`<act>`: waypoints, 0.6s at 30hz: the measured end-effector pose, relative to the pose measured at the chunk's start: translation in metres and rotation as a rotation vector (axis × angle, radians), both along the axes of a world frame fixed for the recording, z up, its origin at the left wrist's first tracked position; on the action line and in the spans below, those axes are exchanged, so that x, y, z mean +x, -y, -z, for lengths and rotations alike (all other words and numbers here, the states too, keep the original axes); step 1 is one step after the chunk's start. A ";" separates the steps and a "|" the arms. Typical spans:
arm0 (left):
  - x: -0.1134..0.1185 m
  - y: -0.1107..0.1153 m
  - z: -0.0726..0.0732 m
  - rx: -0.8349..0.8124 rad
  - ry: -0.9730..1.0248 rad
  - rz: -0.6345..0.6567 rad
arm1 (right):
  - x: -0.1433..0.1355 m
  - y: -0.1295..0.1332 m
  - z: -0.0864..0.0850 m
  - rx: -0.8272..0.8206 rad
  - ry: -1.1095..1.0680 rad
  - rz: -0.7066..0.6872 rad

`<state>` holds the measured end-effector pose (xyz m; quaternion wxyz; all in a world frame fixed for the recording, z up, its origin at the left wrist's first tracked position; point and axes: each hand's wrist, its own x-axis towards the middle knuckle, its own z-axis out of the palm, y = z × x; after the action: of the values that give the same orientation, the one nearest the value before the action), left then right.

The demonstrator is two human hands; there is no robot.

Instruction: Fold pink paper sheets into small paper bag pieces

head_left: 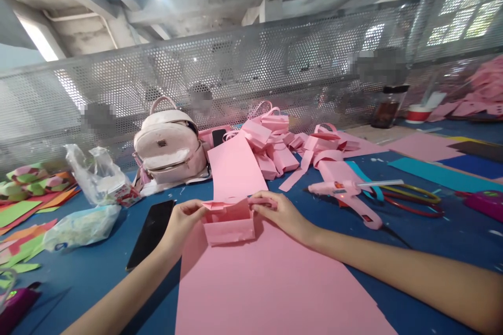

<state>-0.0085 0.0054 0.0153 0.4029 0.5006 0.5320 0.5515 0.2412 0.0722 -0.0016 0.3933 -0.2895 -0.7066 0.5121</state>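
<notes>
A small pink paper box [230, 232], its top open, is held up in front of me over a large pink paper sheet [275, 288]. My left hand [187, 220] pinches the box's left upper edge between thumb and fingers. My right hand [281, 213] is closed at the right upper edge, where a pink strip bends around the fingers; whether the strip is joined to the box I cannot tell. Just left of my left hand lies a black phone [151, 233]. To the right of my right hand rests a pink glue gun [346, 196] with a glue stick in its back.
Behind the box stand a pink sheet [238, 167], a heap of pink paper bags [275, 141] and a white backpack [171, 141]. Plastic bags [84, 227] and coloured paper pieces [29, 238] lie left. Teal strips [440, 172] lie right. A perforated metal screen [243, 73] rises behind.
</notes>
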 end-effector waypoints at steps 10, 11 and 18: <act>0.003 -0.002 0.001 0.017 -0.035 0.010 | 0.000 0.000 0.002 0.000 0.000 -0.003; 0.002 -0.003 0.002 0.017 -0.038 0.008 | 0.000 0.000 0.002 0.000 -0.001 -0.007; -0.004 -0.003 0.007 -0.017 -0.009 0.028 | 0.000 0.002 0.000 0.008 -0.034 0.009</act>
<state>-0.0121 0.0087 0.0081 0.4125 0.5072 0.5314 0.5388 0.2411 0.0703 -0.0016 0.4088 -0.2824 -0.7005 0.5123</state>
